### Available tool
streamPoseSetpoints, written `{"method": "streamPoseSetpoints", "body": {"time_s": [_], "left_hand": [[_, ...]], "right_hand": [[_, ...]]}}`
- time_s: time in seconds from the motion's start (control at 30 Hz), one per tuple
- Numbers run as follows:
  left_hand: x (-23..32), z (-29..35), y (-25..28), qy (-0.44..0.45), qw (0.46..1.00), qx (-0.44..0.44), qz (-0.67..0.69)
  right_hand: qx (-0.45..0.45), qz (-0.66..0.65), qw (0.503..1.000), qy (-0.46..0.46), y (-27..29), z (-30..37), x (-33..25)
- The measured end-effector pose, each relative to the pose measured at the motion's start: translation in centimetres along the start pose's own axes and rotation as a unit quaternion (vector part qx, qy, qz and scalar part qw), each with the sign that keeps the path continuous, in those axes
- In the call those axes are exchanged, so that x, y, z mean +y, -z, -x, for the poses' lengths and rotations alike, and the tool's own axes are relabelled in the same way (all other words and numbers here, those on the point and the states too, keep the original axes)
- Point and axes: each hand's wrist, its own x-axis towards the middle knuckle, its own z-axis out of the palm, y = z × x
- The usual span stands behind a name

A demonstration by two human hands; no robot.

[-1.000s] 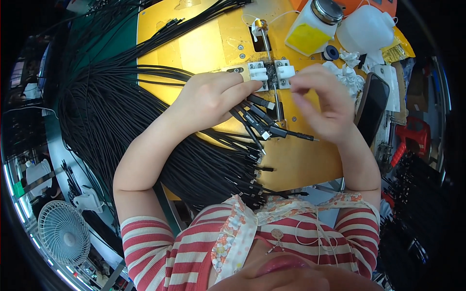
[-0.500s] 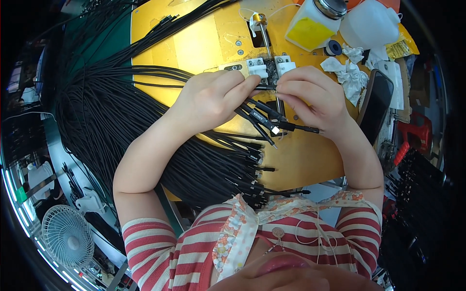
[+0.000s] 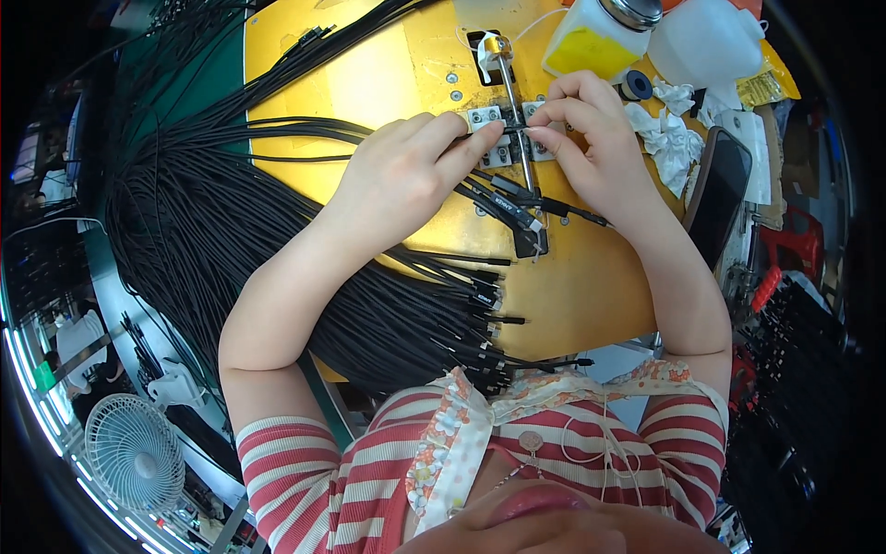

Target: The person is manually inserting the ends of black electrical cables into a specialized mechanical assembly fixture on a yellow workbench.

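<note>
My left hand [image 3: 406, 171] is closed, thumb and fingers pinching a black cable [image 3: 514, 130] over a small metal fixture [image 3: 484, 117] on a yellow work plate [image 3: 581, 305]. From the other side, the thumb and forefinger of my right hand [image 3: 591, 138] pinch toward that cable's end; its tip is too small to make out. A thin metal rod [image 3: 509, 83] runs through the fixture between my hands. Below them, several loose cable ends with black connectors [image 3: 506, 209] lie across the rod's near end.
A thick bundle of black cables [image 3: 221, 222] spreads across the left. At the back right stand a metal-lidded jar [image 3: 591, 42] and a white plastic bottle [image 3: 706, 46]. Crumpled tissues [image 3: 669, 148] and a phone [image 3: 720, 189] lie at the right. A fan [image 3: 136, 452] is lower left.
Both hands have moved a little farther from me with the cable, onto the fixture. White pieces that showed at the fixture now appear as grey metal blocks.
</note>
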Motion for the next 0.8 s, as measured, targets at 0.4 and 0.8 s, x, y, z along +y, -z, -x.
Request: {"method": "streamPoseSetpoints", "body": {"time_s": [0.4, 0.8], "left_hand": [[0.2, -0.1, 0.2, 0.014, 1.0, 0.001, 0.002], [0.0, -0.4, 0.4, 0.026, 0.998, 0.003, 0.06]], "right_hand": [[-0.026, 0.079, 0.993, 0.085, 1.3, 0.6, -0.4], [-0.038, -0.021, 0.976, 0.213, 2.5, 1.2, -2.0]]}}
